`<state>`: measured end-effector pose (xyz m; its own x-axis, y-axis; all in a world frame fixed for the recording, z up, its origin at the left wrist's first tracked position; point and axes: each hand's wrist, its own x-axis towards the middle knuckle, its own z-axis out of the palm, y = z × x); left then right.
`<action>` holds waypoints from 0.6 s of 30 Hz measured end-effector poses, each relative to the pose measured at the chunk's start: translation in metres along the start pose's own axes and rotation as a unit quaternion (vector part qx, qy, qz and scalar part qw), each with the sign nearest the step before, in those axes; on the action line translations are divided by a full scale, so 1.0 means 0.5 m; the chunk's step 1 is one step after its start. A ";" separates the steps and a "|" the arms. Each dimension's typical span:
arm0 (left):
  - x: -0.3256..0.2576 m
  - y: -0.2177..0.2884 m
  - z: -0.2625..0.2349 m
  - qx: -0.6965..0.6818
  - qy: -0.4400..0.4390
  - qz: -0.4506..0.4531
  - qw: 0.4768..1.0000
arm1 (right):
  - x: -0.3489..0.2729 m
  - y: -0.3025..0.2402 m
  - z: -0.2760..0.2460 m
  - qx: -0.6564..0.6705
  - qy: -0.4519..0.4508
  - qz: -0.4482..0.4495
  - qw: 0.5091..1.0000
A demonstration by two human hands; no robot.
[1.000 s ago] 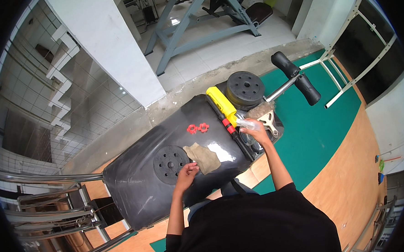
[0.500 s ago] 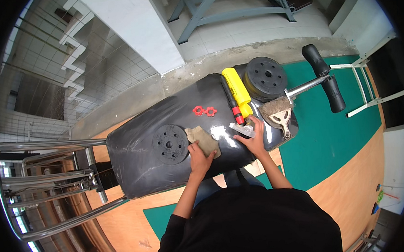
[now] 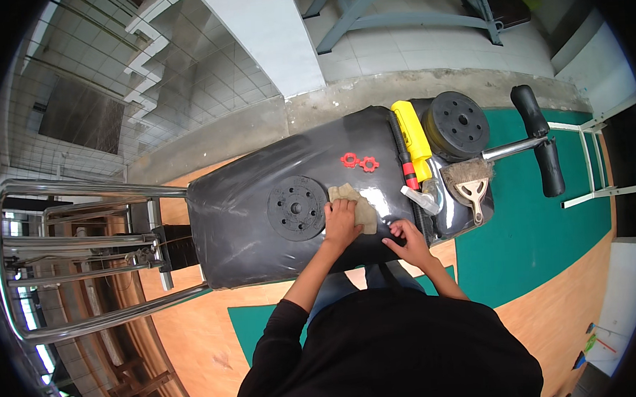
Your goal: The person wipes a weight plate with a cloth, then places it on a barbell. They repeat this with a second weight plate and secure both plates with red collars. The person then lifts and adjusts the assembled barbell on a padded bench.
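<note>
My left hand presses a beige cloth flat on the shiny black padded bench. A black weight plate lies just left of that hand. My right hand rests with spread fingers on the bench's near edge, holding nothing. A white spray bottle lies on the bench just beyond my right hand. Two small red star-shaped knobs sit on the pad past the cloth.
A yellow tool with a red tip, a second black weight plate and a hand brush lie at the bench's right end. A chrome bar with black foam rollers sticks out right. A steel rack stands left.
My right hand let go of the spray bottle, which now lies on the bench, and came to the bench's near edge. My left hand stays on the cloth; the view shifted.
</note>
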<state>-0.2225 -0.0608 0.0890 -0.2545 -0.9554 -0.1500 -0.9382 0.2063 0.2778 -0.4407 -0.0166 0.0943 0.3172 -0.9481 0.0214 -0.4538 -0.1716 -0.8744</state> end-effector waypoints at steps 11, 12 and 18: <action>-0.119 -0.096 -0.098 -0.627 -0.045 -0.050 0.776 | 0.100 -0.132 0.161 0.464 -0.091 0.248 0.846; -0.132 -0.104 -0.105 -0.501 -0.012 -0.052 0.864 | 0.093 -0.143 0.174 0.472 -0.114 0.274 0.830; -0.172 -0.199 -0.106 -0.343 -0.040 -0.032 0.938 | 0.094 -0.171 0.279 0.504 -0.024 0.364 0.783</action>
<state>-0.0950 -0.0106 0.1247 -0.2449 -0.9366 -0.2506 -0.5875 -0.0623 0.8068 -0.2708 -0.0091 0.1025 0.3225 -0.6812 -0.6573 0.3516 0.7309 -0.5850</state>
